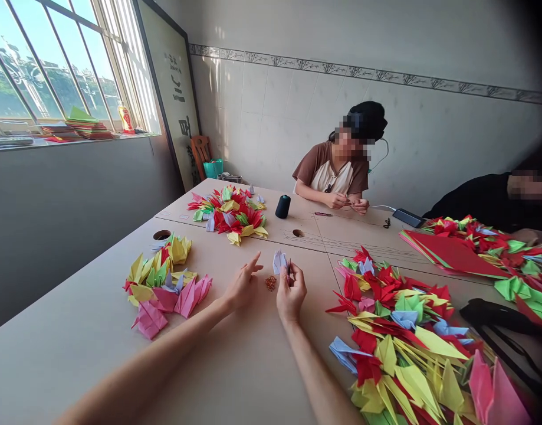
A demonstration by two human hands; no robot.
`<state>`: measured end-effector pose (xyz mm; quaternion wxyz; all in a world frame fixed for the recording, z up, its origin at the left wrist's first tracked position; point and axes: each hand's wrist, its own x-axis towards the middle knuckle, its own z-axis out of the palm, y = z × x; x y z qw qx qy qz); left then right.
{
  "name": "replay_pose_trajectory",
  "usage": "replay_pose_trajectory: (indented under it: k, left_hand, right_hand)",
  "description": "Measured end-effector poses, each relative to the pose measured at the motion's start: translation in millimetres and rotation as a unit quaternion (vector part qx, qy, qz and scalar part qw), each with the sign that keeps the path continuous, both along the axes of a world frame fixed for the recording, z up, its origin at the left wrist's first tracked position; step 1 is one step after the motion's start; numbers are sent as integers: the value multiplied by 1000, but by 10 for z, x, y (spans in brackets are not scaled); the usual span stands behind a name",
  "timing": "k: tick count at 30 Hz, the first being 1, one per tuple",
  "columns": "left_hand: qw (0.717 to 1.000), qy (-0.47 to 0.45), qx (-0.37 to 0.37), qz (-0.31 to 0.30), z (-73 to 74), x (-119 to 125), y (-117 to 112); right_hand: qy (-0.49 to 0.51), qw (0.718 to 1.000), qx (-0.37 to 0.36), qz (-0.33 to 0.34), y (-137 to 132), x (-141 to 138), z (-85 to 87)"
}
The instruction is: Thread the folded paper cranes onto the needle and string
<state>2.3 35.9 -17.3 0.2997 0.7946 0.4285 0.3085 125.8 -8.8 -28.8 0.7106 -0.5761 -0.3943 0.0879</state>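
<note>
Nearest the camera, the person's right hand [292, 293] is closed in a pinch on a pale lavender folded-paper crane [279, 262] and a thin dark sliver [289, 271], too small to make out. The left hand [242, 284] is open, index finger raised, near a small heap of orange-brown beads [271, 283] lying between both hands on the beige laminate table [98, 360]. Toward the table's right edge spreads a large mound of red, yellow and green paper cranes [398, 336]; left of the hands lies a smaller pink, yellow and green pile [162, 283]. Farther on, a third heap [229, 212] sits near a black thread spool [282, 206] — and at the far edge a seated co-worker [337, 171] works with both hands. Behind rise white tiled walls [271, 100] with a patterned border, and a bright window [53, 71] at upper left, with stacks of coloured paper [87, 125] on its sill.
</note>
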Motion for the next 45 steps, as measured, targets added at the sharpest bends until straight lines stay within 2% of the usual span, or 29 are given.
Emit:
replay_pose_trajectory:
  k: [3, 6, 9, 12, 15, 20, 25, 30, 41, 45]
  left_hand:
    - [998, 25, 18, 47, 19, -27, 12]
    - [999, 11, 5, 32, 35, -41, -6]
    - [991, -126, -49, 14, 82, 7, -55]
    - [962, -263, -72, 13, 142, 89, -105]
    - [941, -327, -82, 3, 153, 148, -140]
    - [919, -386, -79, 4, 74, 162, -192]
    - [926, -376, -41, -19, 51, 143, -246]
    - [942, -334, 8, 6, 58, 126, -252]
    - [950, -310, 25, -29, 74, 83, -245]
    - [947, -321, 12, -9, 42, 105, -222]
  right_hand:
    - [-5, 1000, -7, -4, -3, 1, 0]
    - [-7, 1000, -7, 3, -7, 2, -4]
    - [-5, 999, -2, 36, -19, -7, -4]
    - [0, 997, 2, 82, -34, -29, -7]
    - [-9, 993, 5, 117, -46, -51, -19]
    - [-34, 988, -4, 148, -53, -62, -35]
    - [-32, 988, -4, 151, -59, -47, -64]
    - [-33, 988, -17, 153, -51, -38, -112]
    - [-54, 990, -21, 132, -58, -38, -85]
    - [-50, 992, -19, 117, -61, -60, -67]
